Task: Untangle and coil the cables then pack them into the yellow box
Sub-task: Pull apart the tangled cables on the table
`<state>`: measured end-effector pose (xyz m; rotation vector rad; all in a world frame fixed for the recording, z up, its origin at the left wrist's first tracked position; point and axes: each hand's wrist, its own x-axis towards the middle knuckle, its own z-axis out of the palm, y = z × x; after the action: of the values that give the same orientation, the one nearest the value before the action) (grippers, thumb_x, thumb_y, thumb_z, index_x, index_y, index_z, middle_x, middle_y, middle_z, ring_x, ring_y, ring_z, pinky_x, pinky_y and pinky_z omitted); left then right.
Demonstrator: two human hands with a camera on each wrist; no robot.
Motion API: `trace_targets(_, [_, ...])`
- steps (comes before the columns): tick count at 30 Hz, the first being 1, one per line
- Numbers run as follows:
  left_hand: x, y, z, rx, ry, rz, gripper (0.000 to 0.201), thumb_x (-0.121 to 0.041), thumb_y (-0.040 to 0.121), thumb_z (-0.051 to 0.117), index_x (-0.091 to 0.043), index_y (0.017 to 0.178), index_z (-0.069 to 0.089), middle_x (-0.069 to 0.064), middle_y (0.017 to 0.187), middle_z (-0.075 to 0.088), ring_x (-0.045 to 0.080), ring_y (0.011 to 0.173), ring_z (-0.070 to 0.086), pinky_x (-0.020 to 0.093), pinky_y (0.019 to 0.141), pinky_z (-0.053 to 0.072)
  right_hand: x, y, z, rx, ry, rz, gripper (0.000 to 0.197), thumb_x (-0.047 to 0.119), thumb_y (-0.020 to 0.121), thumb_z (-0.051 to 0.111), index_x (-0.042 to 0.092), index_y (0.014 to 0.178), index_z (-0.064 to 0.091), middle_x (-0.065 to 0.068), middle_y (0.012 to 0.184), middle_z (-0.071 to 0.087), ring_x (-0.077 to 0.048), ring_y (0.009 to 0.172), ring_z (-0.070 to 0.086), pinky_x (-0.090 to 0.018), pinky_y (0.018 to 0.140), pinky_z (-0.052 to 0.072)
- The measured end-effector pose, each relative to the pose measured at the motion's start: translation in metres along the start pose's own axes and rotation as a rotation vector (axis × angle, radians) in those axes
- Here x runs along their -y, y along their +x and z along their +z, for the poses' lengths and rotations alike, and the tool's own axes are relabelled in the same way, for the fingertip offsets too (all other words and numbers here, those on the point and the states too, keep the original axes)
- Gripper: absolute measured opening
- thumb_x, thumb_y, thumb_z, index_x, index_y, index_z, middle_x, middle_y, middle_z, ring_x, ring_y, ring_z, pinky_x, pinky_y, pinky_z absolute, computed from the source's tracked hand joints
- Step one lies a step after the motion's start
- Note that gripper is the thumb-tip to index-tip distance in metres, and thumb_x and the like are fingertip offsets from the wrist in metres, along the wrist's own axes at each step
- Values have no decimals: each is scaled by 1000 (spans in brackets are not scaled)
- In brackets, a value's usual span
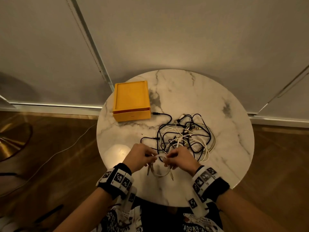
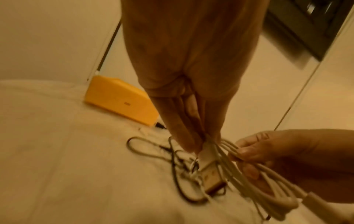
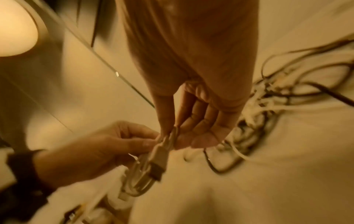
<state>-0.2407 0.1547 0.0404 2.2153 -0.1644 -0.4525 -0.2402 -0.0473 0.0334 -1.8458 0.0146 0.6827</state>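
Now white cable [image 1: 159,171] half-coiled, loops hanging between my hands at the near table [image 1: 225,91] edge. Left hand [image 1: 139,156] pinches its USB plug [image 2: 210,177]; right hand [image 1: 181,159] fingers curl round the bundled strands. Tangle [image 1: 185,138] lies just beyond the coil. Yellow box [image 1: 131,100], shut, sits beyond-left of the coil, nearer my left hand.

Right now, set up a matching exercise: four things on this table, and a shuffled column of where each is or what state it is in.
1 yellow box
2 white cable
3 cable tangle
4 black plug

A loose heap at the table's centre
B shut, at the far left
C pinched by both hands
D lying just right of the box

Pairs: 1-B, 2-C, 3-A, 4-D
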Motion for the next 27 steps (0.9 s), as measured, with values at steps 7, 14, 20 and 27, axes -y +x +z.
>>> trace_targets(7, [41, -1, 31, 9, 35, -203, 13, -18, 82, 75, -14, 95, 78, 2, 80, 75, 9, 61, 67, 23, 65, 59, -40, 24, 25, -21, -231, 107, 7, 6, 74, 77, 3, 80, 74, -10, 68, 69, -8, 48, 60, -25, 56, 56])
trace_targets(14, [52, 1, 42, -39, 417, -114, 19, -39, 86, 67, -29, 99, 74, -9, 99, 65, 11, 91, 58, 22, 72, 45, -48, 28, 38, -88, -612, 48, 21, 27, 75, 75, 15, 92, 71, -5, 96, 69, -20, 92, 62, -29, 78, 49])
trace_targets(20, [60, 10, 39, 26, 367, -41, 19, -34, 83, 70, -24, 99, 73, -4, 95, 65, 12, 87, 59, 19, 70, 41, -51, 29, 38, -85, -629, 1, 22, 28, 77, 72, 17, 94, 64, -6, 102, 66, -23, 101, 56, -30, 82, 43])
trace_targets(27, [47, 30, 31, -56, 203, 38, 10, -23, 85, 70, -14, 86, 75, 1, 82, 72, 12, 73, 61, 27, 71, 49, -41, 30, 26, -121, -438, -62, 6, 19, 85, 66, 16, 80, 68, -8, 74, 66, -14, 60, 56, -26, 63, 45])
